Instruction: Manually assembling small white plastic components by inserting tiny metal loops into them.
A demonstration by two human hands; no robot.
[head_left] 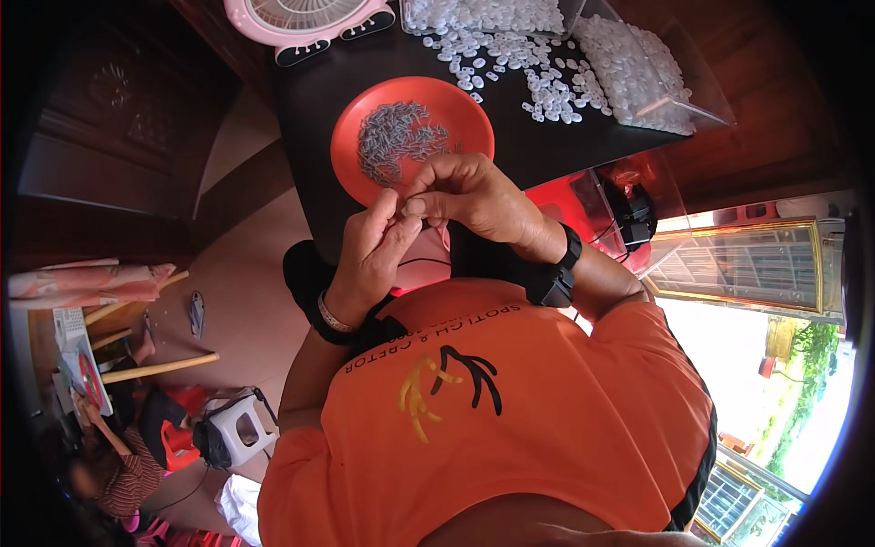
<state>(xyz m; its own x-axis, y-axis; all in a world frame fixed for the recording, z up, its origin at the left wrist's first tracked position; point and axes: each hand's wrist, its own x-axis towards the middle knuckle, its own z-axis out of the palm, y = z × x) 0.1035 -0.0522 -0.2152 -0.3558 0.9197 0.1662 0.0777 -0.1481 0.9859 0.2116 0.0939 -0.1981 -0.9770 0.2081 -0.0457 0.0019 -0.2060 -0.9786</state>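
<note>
My left hand and my right hand meet fingertip to fingertip, just past the near rim of an orange plate. Both are closed in a pinch; whatever sits between the fingers is too small and hidden to make out. On the plate lies a heap of small grey screw-like pieces. Farther right, many small white oval pieces with holes are scattered over the black tabletop.
Two clear containers full of white pieces, one the right-hand bin, stand at the far right. A pink fan is at the far left of the table. A red container sits beside my right wrist. Another person and a grey stool are lower left.
</note>
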